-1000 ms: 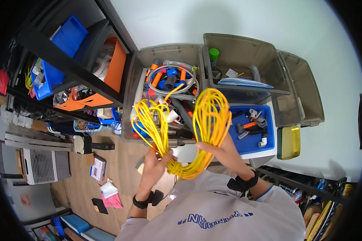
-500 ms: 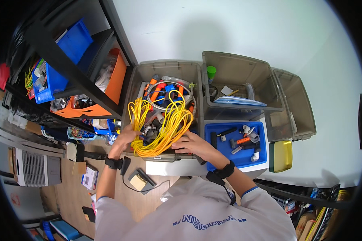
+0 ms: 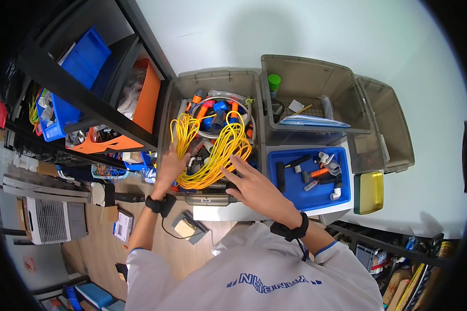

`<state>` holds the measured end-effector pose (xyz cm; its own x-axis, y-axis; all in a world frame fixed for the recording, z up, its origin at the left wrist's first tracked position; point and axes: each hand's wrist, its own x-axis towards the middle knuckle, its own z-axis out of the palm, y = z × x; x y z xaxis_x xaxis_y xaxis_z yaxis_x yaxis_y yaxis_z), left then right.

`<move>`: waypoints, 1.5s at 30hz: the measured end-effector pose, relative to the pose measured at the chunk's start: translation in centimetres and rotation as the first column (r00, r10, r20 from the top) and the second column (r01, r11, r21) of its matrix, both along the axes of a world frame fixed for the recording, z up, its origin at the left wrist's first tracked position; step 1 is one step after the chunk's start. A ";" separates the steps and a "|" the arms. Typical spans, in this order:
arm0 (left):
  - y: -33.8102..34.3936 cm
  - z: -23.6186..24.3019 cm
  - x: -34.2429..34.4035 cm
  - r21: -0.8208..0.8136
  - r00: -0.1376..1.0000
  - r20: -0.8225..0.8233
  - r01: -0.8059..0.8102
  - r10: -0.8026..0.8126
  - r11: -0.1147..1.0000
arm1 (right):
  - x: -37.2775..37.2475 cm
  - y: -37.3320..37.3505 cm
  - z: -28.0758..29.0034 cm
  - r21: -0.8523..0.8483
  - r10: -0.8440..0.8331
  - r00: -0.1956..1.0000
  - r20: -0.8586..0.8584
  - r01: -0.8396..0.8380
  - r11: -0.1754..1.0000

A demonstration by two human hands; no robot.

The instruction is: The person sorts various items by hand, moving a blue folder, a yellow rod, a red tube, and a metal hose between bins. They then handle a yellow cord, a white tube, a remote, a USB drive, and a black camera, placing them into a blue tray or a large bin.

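A loose bundle of yellow cable (image 3: 224, 159) lies on top of mixed parts in a grey translucent bin (image 3: 213, 78). My left hand (image 3: 171, 167) is inside the bin's near left side, its fingers stretched out along the edge of the bundle. At the near right of the cable, my right hand (image 3: 257, 191) is open, fingers spread, with the fingertips at the outer loops. Beyond the bundle, a clear coiled hose (image 3: 249, 111) rings orange and blue fittings (image 3: 220, 106). The parts under the cable are mostly hidden.
To the right stand a larger grey bin (image 3: 316, 67) and a blue tray (image 3: 275, 202) of pipe fittings. A yellow-lined tin (image 3: 368, 193) is beside the tray. On the left, a black shelf frame (image 3: 96, 96) carries an orange bin (image 3: 149, 103) and blue bins.
The cable bundle has settled lower into the bin and farther from me. My right hand has loosened and its fingers have spread. My left hand has reached farther forward along the bundle.
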<state>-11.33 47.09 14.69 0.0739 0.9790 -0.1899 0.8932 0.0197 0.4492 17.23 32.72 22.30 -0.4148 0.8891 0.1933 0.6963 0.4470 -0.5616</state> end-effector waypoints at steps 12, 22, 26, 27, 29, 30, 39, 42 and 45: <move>-5.9 1.1 2.0 0.066 0.864 -0.264 0.461 -0.430 0.885 | 3.2 -2.3 0.4 -0.055 -0.003 0.992 0.124 0.010 0.998; -5.9 2.2 2.5 0.146 0.847 -0.246 0.513 -0.472 0.846 | 12.4 -6.1 0.4 -0.138 -0.264 0.959 0.108 0.277 0.951; -6.6 3.7 2.0 0.232 0.875 -0.149 0.484 -0.461 0.844 | 19.5 -9.3 1.4 -0.088 -0.418 0.898 0.136 0.431 0.898; -6.7 4.2 1.8 0.224 0.891 -0.110 0.454 -0.440 0.862 | 21.3 -10.5 2.1 -0.108 -0.465 0.874 0.139 0.481 0.870; -7.1 5.5 1.4 0.245 0.882 -0.129 0.471 -0.453 0.847 | 24.6 -13.1 3.9 -0.044 -0.576 0.788 0.220 0.598 0.801; -7.3 6.1 1.2 0.216 0.893 -0.073 0.449 -0.444 0.867 | 26.2 -14.4 4.9 -0.074 -0.625 0.753 0.205 0.649 0.757; -9.9 12.7 4.1 0.233 0.887 0.103 0.418 -0.450 0.878 | 32.7 -19.9 11.5 -0.033 -0.788 0.594 0.159 0.801 0.597; -10.7 14.0 6.8 0.298 0.829 0.199 0.457 -0.522 0.838 | 32.7 -19.2 13.0 -0.014 -0.778 0.604 0.171 0.791 0.611; -12.0 14.8 9.5 0.322 0.804 0.199 0.487 -0.561 0.812 | 32.3 -17.5 13.9 0.013 -0.731 0.660 0.174 0.740 0.672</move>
